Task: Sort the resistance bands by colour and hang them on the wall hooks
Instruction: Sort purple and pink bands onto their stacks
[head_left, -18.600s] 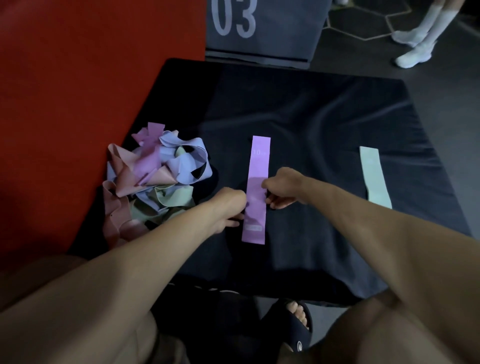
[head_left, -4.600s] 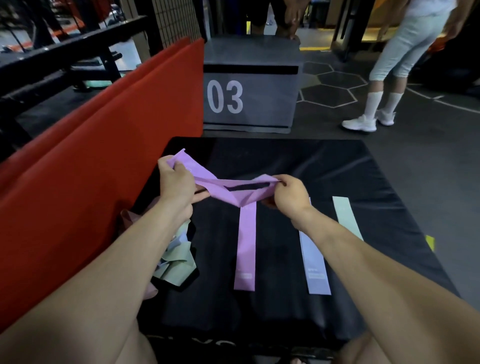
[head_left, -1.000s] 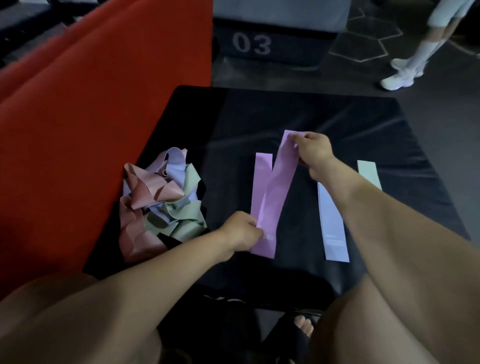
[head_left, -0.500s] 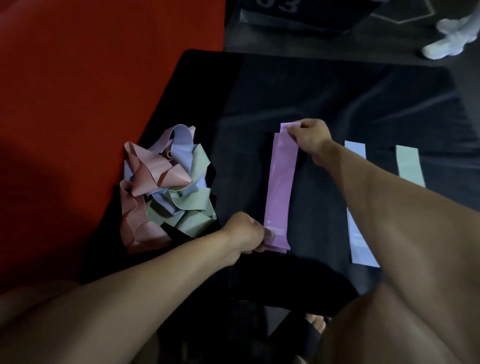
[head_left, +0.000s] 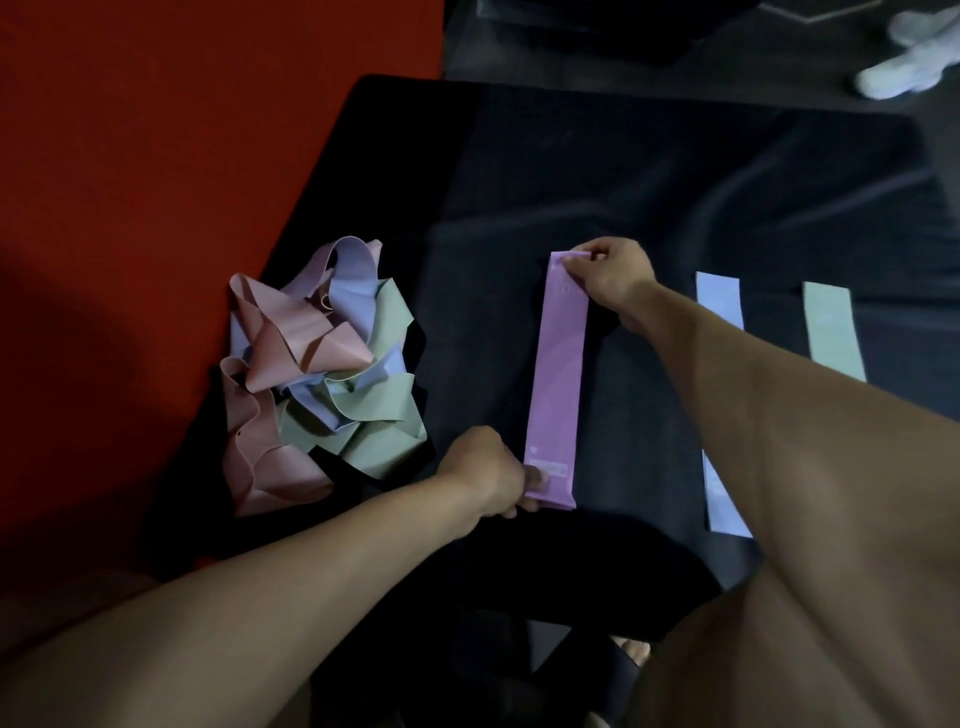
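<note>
Purple band (head_left: 556, 379) lies flat and straight on the black mat (head_left: 675, 171), used here as landmark. Beyond its far end, bare mat runs to the mat's far edge; just short of its near end the mat's near edge curves away. Toward the mat's left edge sits the tangled pile (head_left: 317, 369) of pink, lilac and green bands, apart from the purple band. On the band's other side, a lilac band (head_left: 719, 301) and a green band (head_left: 831, 332) lie parallel, gaps between. Left hand (head_left: 483, 467) pinches the purple band's near end, fingers curled. Right hand (head_left: 610, 273) pinches its far end, forearm crossing the lilac band.
</note>
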